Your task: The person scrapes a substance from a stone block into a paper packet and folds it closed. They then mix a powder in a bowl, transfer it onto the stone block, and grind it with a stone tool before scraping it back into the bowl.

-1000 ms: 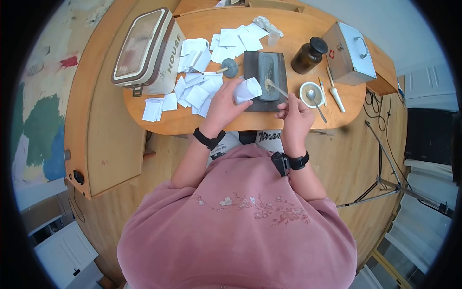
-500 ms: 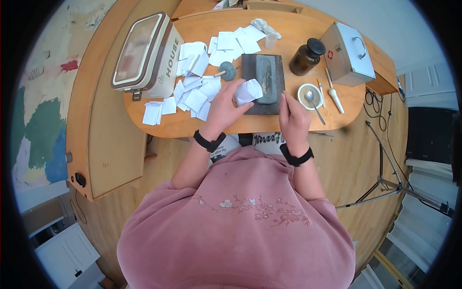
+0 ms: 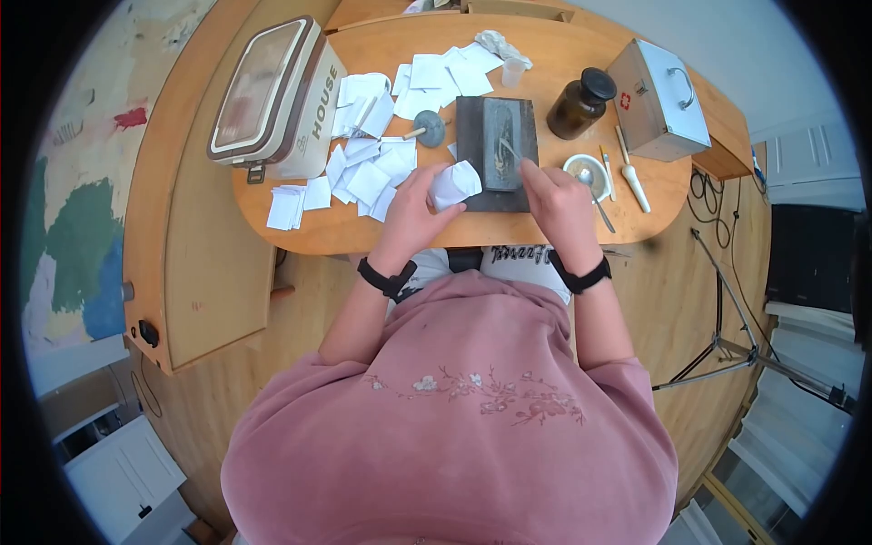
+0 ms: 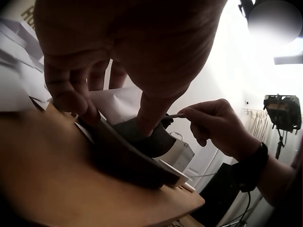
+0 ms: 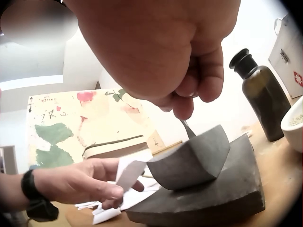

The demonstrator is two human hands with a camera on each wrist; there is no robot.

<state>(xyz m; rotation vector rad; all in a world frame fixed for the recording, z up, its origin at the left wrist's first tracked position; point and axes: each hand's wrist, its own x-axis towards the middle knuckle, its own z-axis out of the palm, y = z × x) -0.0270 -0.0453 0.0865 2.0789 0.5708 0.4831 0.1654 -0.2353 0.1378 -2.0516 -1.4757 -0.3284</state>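
In the head view my left hand (image 3: 409,222) holds a folded white paper pouch (image 3: 454,185), fingers behind it and thumb at its lower edge. The pouch is just left of a grey boat-shaped stone trough (image 3: 496,118). A dark flat slab (image 3: 470,123) lies under the trough. My right hand (image 3: 565,207), at the trough's right side, pinches a thin spatula (image 3: 514,153). The spatula's narrow blade (image 5: 188,128) dips behind the trough's rim in the right wrist view. Pale residue streaks the trough's inside.
On the right stand a white bowl (image 3: 572,166) with a spoon (image 3: 595,196), a brown bottle (image 3: 574,111) and a metal case (image 3: 668,113). White papers (image 3: 368,182), a round grey tool with a wooden handle (image 3: 429,129) and a lidded box (image 3: 313,136) lie leftward.
The spatula, which carried a pale clump at its tip a second ago, drew back and is over the trough again. My left hand shifted slightly left and nearer me with the pouch.
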